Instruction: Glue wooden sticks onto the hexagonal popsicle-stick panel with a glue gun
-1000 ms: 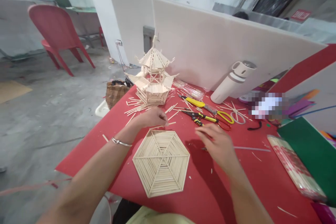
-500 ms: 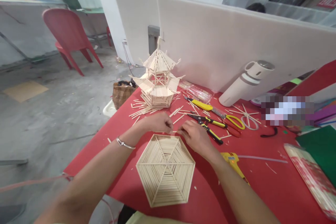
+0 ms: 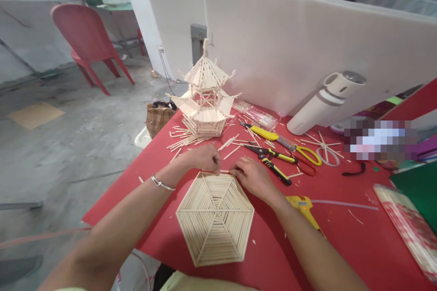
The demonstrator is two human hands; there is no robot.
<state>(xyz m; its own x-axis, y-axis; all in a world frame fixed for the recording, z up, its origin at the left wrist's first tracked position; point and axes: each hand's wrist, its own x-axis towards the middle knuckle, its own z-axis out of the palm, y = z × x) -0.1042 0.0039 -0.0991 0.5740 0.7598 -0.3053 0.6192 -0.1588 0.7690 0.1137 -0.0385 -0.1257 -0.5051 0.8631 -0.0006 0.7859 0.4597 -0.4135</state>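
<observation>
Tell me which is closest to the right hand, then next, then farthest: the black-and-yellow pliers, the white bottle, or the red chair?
From the right hand, in the head view:
1. Black-and-yellow pliers, just beyond the hand to its right on the red table.
2. White bottle, lying at the table's back right.
3. Red chair, far left on the floor.

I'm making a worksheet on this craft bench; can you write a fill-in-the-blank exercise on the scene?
1. The flat stick panel has ____ sides.
2. Both hands, left hand and right hand, meet at the panel's ____ edge.
3. The table is ____ in colour.
4. The bracelet is on the ____ wrist.

Missing words: six; far; red; left
</observation>
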